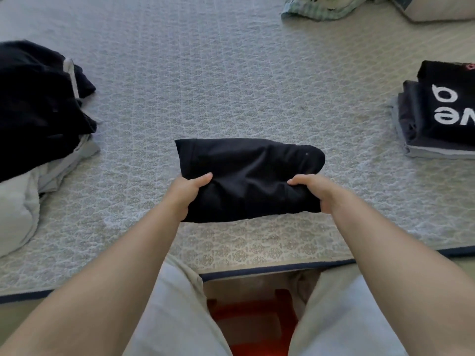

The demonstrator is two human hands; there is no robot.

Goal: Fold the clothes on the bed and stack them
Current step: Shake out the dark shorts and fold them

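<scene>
The folded black garment (246,176) sits mid-bed, its near edge pinched by the left hand (186,195) and right hand (314,192), thumbs on top. The folded stack (442,116) waits well off right; lifted carelessly, the soft bundle could sag open.

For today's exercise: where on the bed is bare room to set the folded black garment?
Bare bedspread lies beyond the black garment, between the unfolded heap and folded stack. Both side edges are crowded.
</scene>
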